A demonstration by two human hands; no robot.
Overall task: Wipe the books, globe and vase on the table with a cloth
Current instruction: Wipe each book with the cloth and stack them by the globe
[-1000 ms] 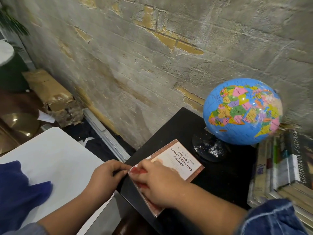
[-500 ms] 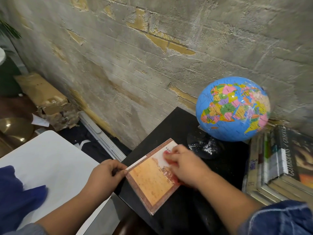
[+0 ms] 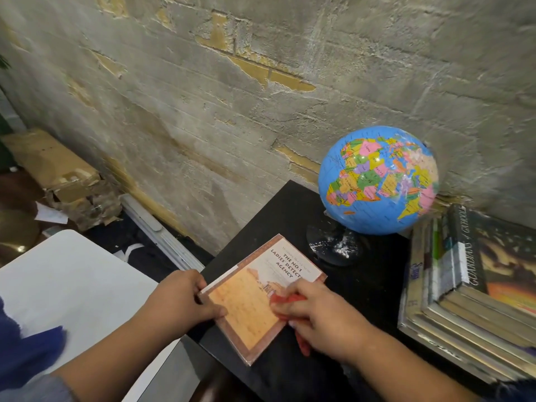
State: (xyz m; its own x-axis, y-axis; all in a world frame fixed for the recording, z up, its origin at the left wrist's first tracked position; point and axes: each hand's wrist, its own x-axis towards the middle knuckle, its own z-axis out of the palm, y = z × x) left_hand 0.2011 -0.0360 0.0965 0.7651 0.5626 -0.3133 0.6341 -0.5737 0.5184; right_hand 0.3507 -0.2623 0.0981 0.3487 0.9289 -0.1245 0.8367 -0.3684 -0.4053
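views: one, head-worn wide-angle.
position: above the near edge of the black table, on the person's side.
facing: forward and down; wall fills 12 o'clock, seen at a slant and receding toward 10.
range: close; both forearms run in from the bottom edge.
centre: book just below mid-frame at 6 o'clock, left hand at 7, right hand with red cloth at 5.
edges: globe at 3, stack of books at 4 and cut by the right edge, white table at 8.

A lived-in home corner: globe and stacked books (well-worn) on a black table, rough brick wall.
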